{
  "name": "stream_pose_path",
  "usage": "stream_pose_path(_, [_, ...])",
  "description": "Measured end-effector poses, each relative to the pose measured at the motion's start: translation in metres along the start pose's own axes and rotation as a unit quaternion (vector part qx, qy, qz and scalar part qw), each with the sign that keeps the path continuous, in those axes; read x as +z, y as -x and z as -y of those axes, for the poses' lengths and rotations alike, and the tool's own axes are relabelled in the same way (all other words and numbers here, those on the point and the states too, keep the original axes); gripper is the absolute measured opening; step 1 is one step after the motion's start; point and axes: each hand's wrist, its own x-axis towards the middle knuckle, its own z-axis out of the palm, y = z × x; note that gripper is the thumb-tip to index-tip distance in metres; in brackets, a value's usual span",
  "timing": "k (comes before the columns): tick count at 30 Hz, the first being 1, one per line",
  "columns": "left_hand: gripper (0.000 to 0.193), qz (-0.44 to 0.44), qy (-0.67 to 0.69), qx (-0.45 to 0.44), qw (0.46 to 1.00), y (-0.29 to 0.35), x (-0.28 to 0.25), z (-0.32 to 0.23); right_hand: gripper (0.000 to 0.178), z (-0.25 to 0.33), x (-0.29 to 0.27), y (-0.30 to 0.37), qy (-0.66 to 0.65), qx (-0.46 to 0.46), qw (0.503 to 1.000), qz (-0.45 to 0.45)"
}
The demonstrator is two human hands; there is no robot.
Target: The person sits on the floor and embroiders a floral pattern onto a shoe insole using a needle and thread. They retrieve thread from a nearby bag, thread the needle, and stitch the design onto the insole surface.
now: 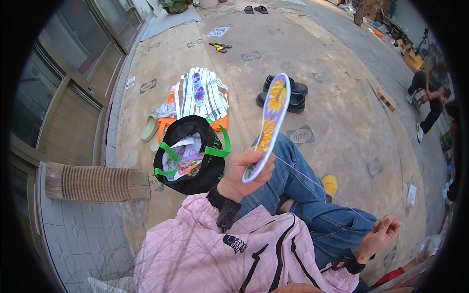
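My left hand [247, 171] grips an embroidered insole [273, 113] by its heel end and holds it up over my bent knee. Yellow flowers on a light purple ground cover its face, and the rim is white. A thin purple thread [312, 179] runs taut from the insole down to my right hand [386, 227]. The fingers of that hand are closed on the thread, out to the right by my leg; whether a needle is in them is too small to tell. Beside my left hand stands a black bag [202, 177] with green handles, holding colored thread bundles [189, 165] and papers.
Beyond the bag, a second insole [198, 88] with purple flowers lies on striped cloth [212, 93]. Black shoes [295, 100] stand behind the raised insole. Pale green clogs [149, 128] are at left, scissors [221, 47] farther off. A person [430, 90] sits at right.
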Motion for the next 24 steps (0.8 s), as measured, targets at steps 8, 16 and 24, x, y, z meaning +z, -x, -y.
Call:
stream_pose_path(8, [0.018,0.014,0.058,0.085,0.995,0.01,-0.016,-0.057,0.016,-0.004,-0.078,-0.024,0.12,-0.007,0.98,-0.16])
stream_pose_path(16, [0.028,-0.117,-0.24,0.018,0.964,-0.001,0.004,-0.003,0.016,0.003,-0.011,-0.006,0.118,0.06,0.991,-0.003])
stream_pose_path(24, [0.035,-0.019,-0.345,-0.057,0.937,-0.007,0.023,0.086,0.015,0.022,0.129,0.084,-0.221,0.323,0.892,0.226])
